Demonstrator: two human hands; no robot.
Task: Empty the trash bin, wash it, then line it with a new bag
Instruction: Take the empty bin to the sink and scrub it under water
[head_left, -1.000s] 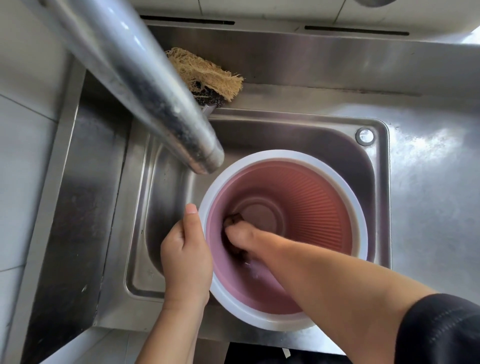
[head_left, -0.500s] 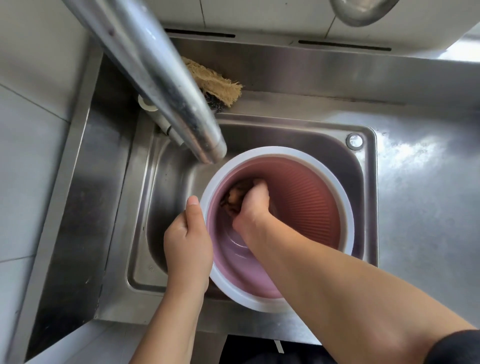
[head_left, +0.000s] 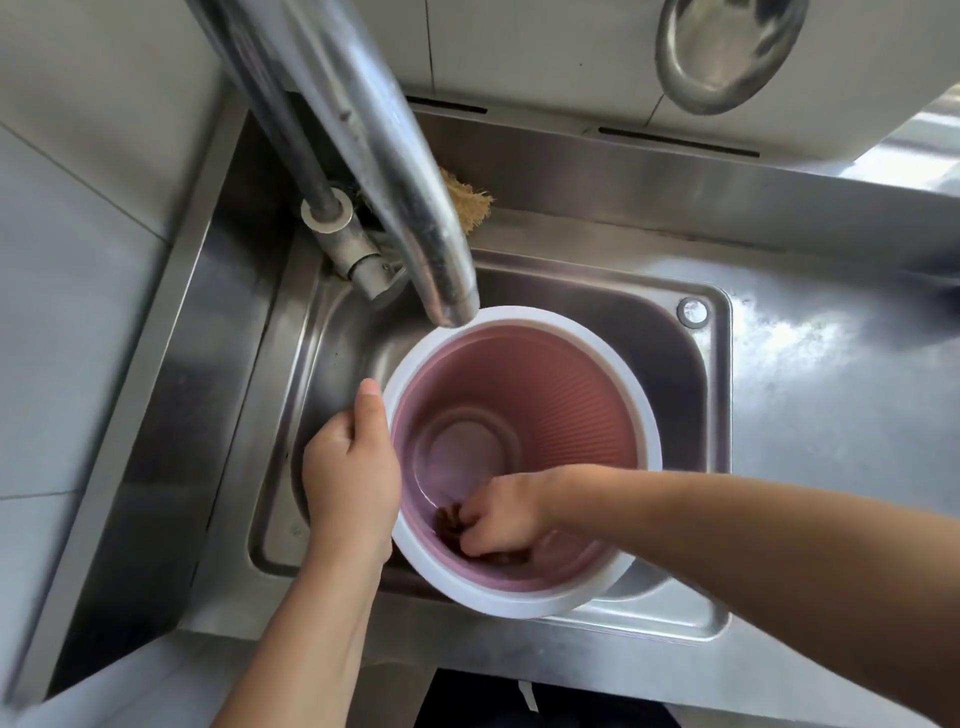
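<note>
The pink trash bin (head_left: 561, 395) with a white rim stands in the steel sink (head_left: 670, 332), its ribbed inside facing up at me. My left hand (head_left: 350, 470) grips the bin's left rim from outside, thumb along the rim. My right hand (head_left: 501, 517) is inside the bin at its near wall, fingers closed on a dark brown scrubber (head_left: 451, 519) pressed against the plastic. Most of the scrubber is hidden under my fingers.
The steel tap spout (head_left: 415, 208) hangs over the bin's far left rim; no water stream shows. A fibrous loofah scrubber (head_left: 470, 200) lies behind the tap. A metal bowl (head_left: 727, 47) hangs on the wall at the top right. Steel counter (head_left: 831, 395) extends right.
My right hand has moved with the scrubber from the bin's far left wall to its near wall. The view has tilted upward. My left hand stays on the rim.
</note>
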